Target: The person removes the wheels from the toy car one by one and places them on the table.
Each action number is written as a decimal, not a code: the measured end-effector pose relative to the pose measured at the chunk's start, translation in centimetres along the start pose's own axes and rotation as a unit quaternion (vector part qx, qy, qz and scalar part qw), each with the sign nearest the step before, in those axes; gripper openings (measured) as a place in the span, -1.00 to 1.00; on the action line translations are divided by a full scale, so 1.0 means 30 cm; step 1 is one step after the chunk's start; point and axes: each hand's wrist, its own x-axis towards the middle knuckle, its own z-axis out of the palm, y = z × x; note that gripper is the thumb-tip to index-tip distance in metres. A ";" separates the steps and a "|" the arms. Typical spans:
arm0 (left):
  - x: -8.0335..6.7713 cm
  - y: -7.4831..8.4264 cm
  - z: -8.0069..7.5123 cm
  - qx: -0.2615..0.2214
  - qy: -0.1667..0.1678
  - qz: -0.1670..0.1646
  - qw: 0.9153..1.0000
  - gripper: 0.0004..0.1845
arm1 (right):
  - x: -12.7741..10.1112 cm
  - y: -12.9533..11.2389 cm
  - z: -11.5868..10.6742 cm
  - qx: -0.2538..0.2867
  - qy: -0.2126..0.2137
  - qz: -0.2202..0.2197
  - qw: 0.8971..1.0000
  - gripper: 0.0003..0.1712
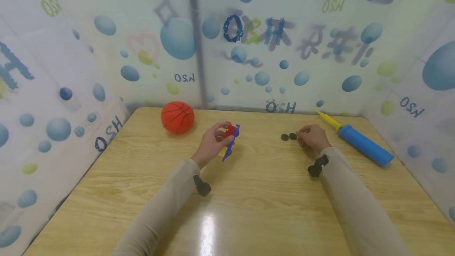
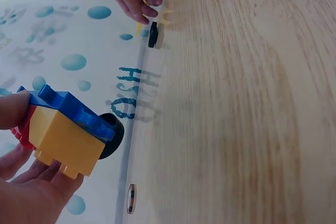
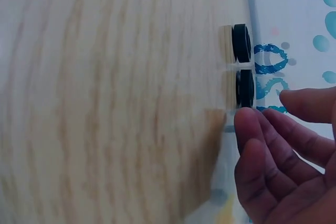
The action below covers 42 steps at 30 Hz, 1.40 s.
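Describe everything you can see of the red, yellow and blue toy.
The toy looks like plastic: a yellow block with a notched edge and a red part, both set against a long blue base with a black wheel at one end. More dark wheels peek out in the head view. The left hand grips it, tilted, above the table, partly hiding the red part.

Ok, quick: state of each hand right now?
Left hand: closed, holding the red, yellow and blue toy.
Right hand: open, holding nothing, by two black discs.
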 end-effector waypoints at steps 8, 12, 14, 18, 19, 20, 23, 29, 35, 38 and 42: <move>-0.002 -0.011 0.011 0.037 0.005 -0.002 0.999 -0.47 | -0.019 -0.013 -0.013 0.002 -0.016 -0.009 1.000 -0.57; -0.001 -0.010 0.014 0.055 0.004 0.015 0.998 -0.49 | -0.039 -0.040 -0.024 0.014 -0.035 -0.041 0.998 -0.56; 0.002 -0.010 0.013 0.060 0.003 0.030 0.998 -0.48 | -0.048 -0.061 -0.029 0.013 -0.045 -0.057 0.997 -0.55; 0.005 -0.007 0.012 0.070 0.001 0.038 0.997 -0.48 | -0.068 -0.111 -0.030 0.009 -0.062 -0.076 0.995 -0.55; 0.006 -0.007 0.011 0.074 0.000 0.039 0.996 -0.48 | -0.072 -0.123 -0.028 0.009 -0.065 -0.079 0.995 -0.55; 0.006 -0.007 0.011 0.078 0.000 0.038 0.996 -0.48 | -0.078 -0.135 -0.025 0.009 -0.069 -0.083 0.994 -0.55; 0.007 -0.009 0.011 0.092 0.000 0.043 0.995 -0.48 | -0.092 -0.170 -0.011 0.005 -0.077 -0.096 0.992 -0.57; 0.006 -0.009 0.018 0.099 0.001 0.043 0.994 -0.44 | -0.112 -0.225 0.028 0.013 -0.091 -0.135 0.987 -0.57; 0.005 -0.001 0.029 0.091 0.001 0.033 0.995 -0.37 | -0.129 -0.266 0.074 0.049 -0.116 -0.197 0.972 -0.62; 0.003 -0.001 0.034 0.092 0.001 0.031 0.995 -0.34 | -0.142 -0.282 0.098 0.060 -0.136 -0.227 0.963 -0.59; 0.004 -0.003 0.039 0.100 -0.002 0.035 0.994 -0.33 | -0.161 -0.307 0.131 0.068 -0.155 -0.259 0.951 -0.51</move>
